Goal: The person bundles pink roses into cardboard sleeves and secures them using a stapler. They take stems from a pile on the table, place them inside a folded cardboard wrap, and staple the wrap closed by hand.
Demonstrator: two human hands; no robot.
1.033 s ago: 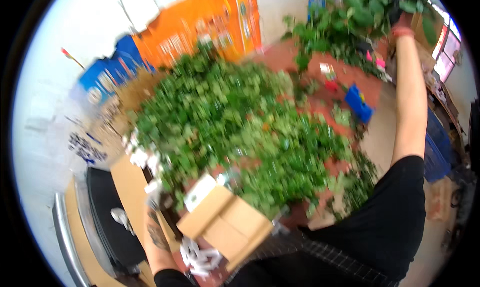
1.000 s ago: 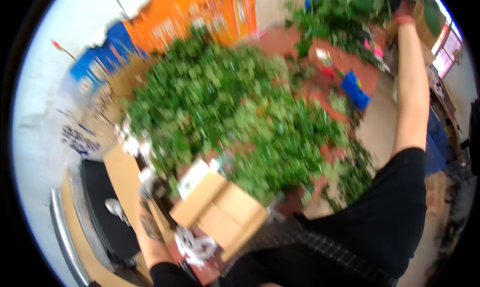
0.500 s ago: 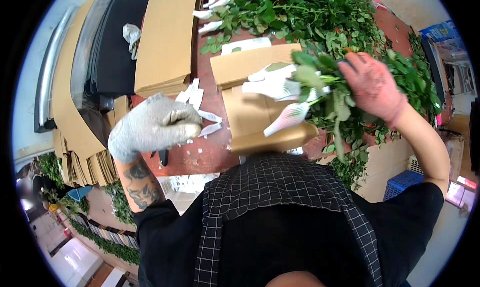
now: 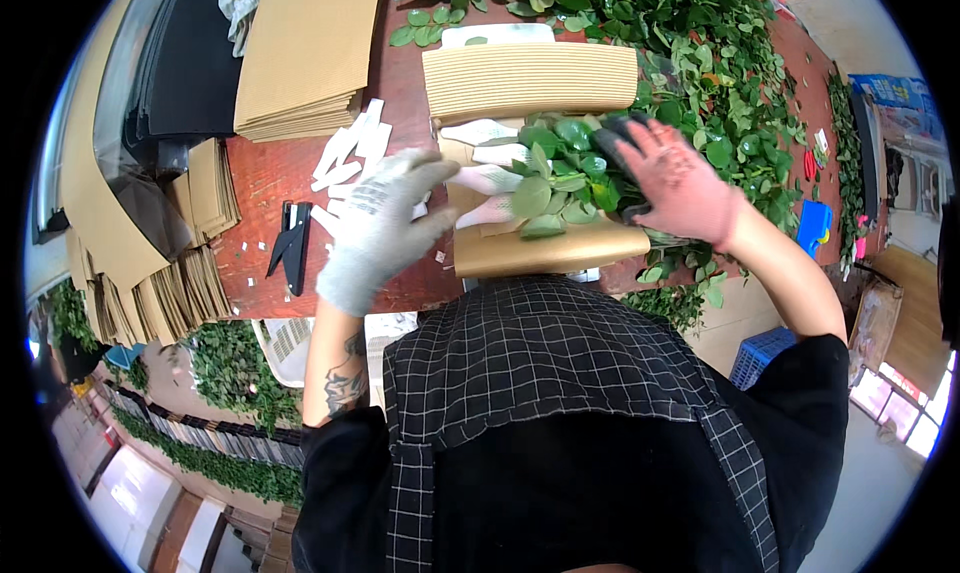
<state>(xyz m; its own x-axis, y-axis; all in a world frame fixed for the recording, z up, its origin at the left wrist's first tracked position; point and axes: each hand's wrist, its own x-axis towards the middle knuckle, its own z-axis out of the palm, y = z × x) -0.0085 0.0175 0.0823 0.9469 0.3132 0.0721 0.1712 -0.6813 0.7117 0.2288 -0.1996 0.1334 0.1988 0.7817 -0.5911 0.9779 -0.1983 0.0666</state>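
Note:
Several flower buds in white foam-net sleeves [image 4: 488,179] lie side by side on brown corrugated wrapping [image 4: 550,257]. Their leafy green stems [image 4: 570,173] point to the right. My right hand [image 4: 682,181], in a pink glove with dark fingers, lies over those stems and leaves with its fingers spread. Just left of the buds, my left hand [image 4: 385,223], in a pale grey glove, holds nothing; its thumb and fingers are apart and the fingertips come close to the sleeves. The stems' lower ends are hidden under leaves and the right hand.
White paper strips [image 4: 352,143] and a black stapler [image 4: 292,248] lie on the red table [image 4: 250,298]. Cardboard sheets [image 4: 305,53] are stacked at the left. More leafy stems [image 4: 740,103] cover the far right, near a blue tape dispenser [image 4: 814,228]. A blue crate [image 4: 757,356] stands below.
The bunch in my right hand has come down onto the wrapping, its buds now in a row. My left hand has moved right toward them and its fingers have opened.

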